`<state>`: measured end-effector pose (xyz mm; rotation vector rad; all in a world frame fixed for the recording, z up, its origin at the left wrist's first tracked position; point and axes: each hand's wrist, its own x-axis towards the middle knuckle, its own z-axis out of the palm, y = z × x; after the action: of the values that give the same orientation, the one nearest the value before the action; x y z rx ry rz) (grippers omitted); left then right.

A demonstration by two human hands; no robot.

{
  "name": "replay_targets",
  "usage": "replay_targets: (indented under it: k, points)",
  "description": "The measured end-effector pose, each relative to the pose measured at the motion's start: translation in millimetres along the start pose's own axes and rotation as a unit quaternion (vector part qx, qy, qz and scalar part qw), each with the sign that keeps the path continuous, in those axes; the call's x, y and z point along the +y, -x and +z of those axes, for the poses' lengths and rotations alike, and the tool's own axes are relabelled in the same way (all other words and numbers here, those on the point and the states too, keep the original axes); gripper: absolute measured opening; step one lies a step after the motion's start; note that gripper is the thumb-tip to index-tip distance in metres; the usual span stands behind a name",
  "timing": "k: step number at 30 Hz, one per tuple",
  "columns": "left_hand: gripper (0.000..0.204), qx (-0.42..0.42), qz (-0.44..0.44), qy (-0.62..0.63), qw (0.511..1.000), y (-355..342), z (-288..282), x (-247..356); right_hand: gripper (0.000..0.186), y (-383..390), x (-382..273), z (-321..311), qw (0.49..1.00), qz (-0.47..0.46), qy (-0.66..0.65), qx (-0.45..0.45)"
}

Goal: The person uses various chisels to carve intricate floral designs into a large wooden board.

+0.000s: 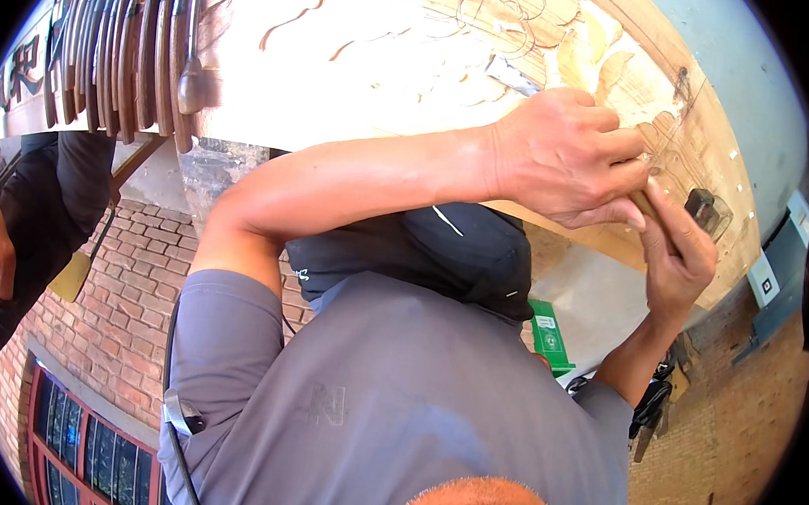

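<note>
Both the left hand and right hand grip a carving tool against the wooden panel. Beyond the hands, relief shapes are already cut; near them, pencilled outlines remain uncarved.

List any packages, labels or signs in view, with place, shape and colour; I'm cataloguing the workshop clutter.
Green rectangular box with a white label patch: low on the brick floor, below the carved pale wooden panel.
White square wall plate with a dark mark: on the blue-grey wall at right.
Wooden signboard with dark painted characters: far left edge, beside hanging dark wooden slats.
</note>
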<state>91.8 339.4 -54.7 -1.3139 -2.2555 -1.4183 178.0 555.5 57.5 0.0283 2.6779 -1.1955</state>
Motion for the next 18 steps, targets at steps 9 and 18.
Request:
replay_targets:
  k: [9,18]
  points:
    - [0.054,-0.033,0.039,0.084,0.995,5.7,4.9,1.3,0.036,28.8,-12.4,13.9,0.996,0.071,-0.043,0.021]
    - [0.060,-0.055,0.092,-0.003,0.994,3.4,11.0,6.5,0.031,41.8,-11.3,28.2,0.996,0.056,-0.054,0.052]
